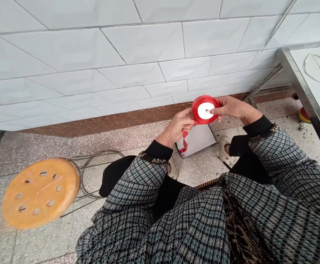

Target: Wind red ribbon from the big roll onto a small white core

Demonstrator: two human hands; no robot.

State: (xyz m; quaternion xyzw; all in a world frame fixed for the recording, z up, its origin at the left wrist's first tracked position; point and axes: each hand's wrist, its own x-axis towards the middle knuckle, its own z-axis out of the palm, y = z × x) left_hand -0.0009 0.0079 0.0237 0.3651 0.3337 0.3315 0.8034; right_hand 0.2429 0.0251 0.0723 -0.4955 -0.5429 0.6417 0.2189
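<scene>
A roll of red ribbon (195, 106) with a white core is held up in front of me between both hands. My right hand (228, 109) is closed on the roll's right side, its thumb lying over the white core. Closed at the lower left of the roll, my left hand (178, 126) pinches the ribbon's loose end (185, 141), which hangs down in a twisted strip below the fingers. Under the roll, a flat white board or box (200, 139) with a dark edge lies on the floor between my feet.
To my left stands a round orange stool (40, 192) with holes in its seat and thin metal legs. A metal-framed table (300, 73) with a thin looped cord (317, 69) is at the right. A white tiled wall (149, 44) rises ahead. A red and yellow object (304, 115) sits beneath the table.
</scene>
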